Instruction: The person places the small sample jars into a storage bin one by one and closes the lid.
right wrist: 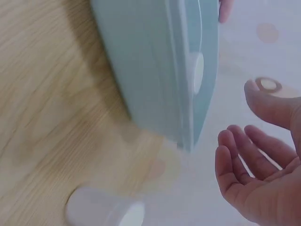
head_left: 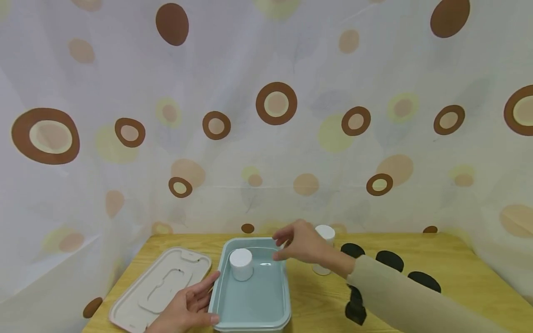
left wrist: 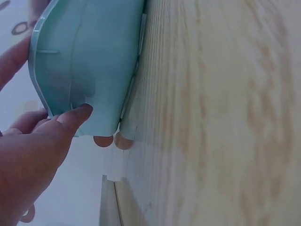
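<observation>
A pale blue-green plastic bin (head_left: pixel 254 305) stands on the table. My left hand (head_left: pixel 183 305) holds its left side near the front corner, thumb at the rim and fingers against the outer wall (left wrist: pixel 103 56). Inside, toward the back left, stands a small jar with a white lid (head_left: pixel 241 261). Over the bin's back right edge hovers my right hand (head_left: pixel 301 243), its fingers loosely bent and apart; the right wrist view shows nothing in it. Partly hidden behind that hand, a second white-lidded jar (head_left: pixel 325 232) stands on the table.
A whitish bin lid (head_left: pixel 145 282) lies left of the bin. Several round black lids (head_left: pixel 389 260) show to the right, partly behind the right sleeve (head_left: pixel 399 291). Below them sits a small black object (head_left: pixel 355 311). A patterned curtain (head_left: pixel 316 152) hangs behind the wooden table (head_left: pixel 466 286).
</observation>
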The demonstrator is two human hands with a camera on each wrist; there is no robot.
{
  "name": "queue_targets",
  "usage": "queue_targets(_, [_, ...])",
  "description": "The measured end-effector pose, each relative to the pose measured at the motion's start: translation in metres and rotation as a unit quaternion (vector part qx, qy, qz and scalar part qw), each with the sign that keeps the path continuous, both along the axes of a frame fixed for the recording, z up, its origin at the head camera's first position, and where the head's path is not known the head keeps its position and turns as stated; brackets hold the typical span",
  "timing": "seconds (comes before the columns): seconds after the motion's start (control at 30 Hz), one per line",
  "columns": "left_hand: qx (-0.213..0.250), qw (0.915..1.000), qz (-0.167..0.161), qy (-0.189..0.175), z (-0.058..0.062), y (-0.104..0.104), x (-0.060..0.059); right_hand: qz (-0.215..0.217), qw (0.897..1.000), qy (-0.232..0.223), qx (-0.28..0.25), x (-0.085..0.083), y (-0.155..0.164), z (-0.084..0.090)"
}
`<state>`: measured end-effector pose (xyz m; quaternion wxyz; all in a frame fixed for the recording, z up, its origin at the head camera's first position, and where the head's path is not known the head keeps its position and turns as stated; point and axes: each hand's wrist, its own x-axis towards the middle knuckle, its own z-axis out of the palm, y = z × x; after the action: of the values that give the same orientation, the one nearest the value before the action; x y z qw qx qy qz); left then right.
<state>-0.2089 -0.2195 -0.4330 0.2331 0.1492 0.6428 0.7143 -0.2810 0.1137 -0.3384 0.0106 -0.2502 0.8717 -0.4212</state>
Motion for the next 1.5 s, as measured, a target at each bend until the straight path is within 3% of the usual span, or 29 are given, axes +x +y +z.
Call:
queue_targets(0.17, [-0.001, 1.0000, -0.001, 0.005, 0.000, -0.001, 0.001, 0.024, 1.000, 0.018, -0.003, 0.015, 0.071, -0.002])
queue_targets(0.33, [0.001, 1.0000, -0.003, 0.003, -0.001, -0.001, 0.001, -0.045, 0.999, -0.009, 0.011, 0.032, 0.147, -0.016])
queue_targets(0.47, [0.001, 1.0000, -0.006, -0.001, 0.000, 0.000, 0.001, -0.103, 0.993, 0.007, 0.050, 0.044, 0.205, -0.029])
queue_targets(0.63, [0.003, 1.0000, -0.008, -0.003, 0.003, 0.000, 0.002, -0.141, 0.985, 0.041, 0.087, 0.054, 0.259, -0.046])
queue_targets(0.7, [0.003, 1.0000, -0.008, -0.003, 0.004, -0.001, 0.002, -0.136, 0.986, 0.043, 0.089, 0.056, 0.275, -0.054])
queue_targets(1.0, [-0.004, 1.0000, -0.004, -0.004, 0.003, 0.000, 0.002, -0.112, 0.992, -0.005, 0.065, 0.063, 0.318, -0.088])
queue_targets(1.13, [-0.005, 1.0000, -0.004, -0.002, 0.001, -0.001, 0.002, -0.124, 0.990, -0.042, 0.056, 0.063, 0.325, -0.094])
queue_targets(1.5, [-0.005, 0.9999, -0.008, -0.004, 0.002, 0.000, 0.000, -0.158, 0.982, -0.076, 0.068, 0.062, 0.333, -0.101])
